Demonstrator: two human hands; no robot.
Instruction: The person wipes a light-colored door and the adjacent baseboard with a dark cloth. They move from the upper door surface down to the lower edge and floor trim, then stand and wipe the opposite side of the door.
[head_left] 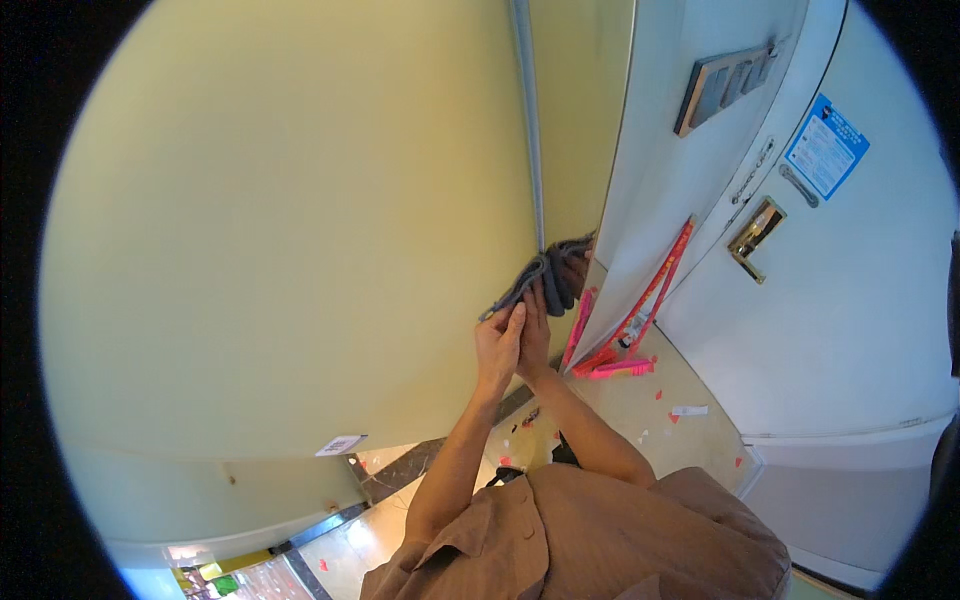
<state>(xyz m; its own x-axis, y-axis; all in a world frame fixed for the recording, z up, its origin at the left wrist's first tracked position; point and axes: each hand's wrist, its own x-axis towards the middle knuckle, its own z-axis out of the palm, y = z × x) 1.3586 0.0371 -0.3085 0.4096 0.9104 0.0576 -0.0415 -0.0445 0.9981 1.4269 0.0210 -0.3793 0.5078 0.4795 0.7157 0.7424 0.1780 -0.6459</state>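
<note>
Both of my hands are together low on a large, smooth yellowish panel (290, 220). My left hand (497, 343) is closed on the near end of a dark grey cloth (553, 287). Right beside it, my right hand (535, 330) has its fingers pressed into the cloth's folds, partly hidden by them. The bunched cloth lies against the lower visible part of a narrow grey vertical strip (530, 120) on the panel. At the cloth's far side, a patch that looks like a reflection of fingers shows in the glossy surface.
On the right, a white door (860, 290) has a brass-coloured handle (757, 238) and a blue-and-white notice (827, 147). A switch plate (728, 88) is on the wall. Red-and-pink strips (655, 290) lean in the corner. Scraps, including a white slip (690, 410), lie on the tiled floor.
</note>
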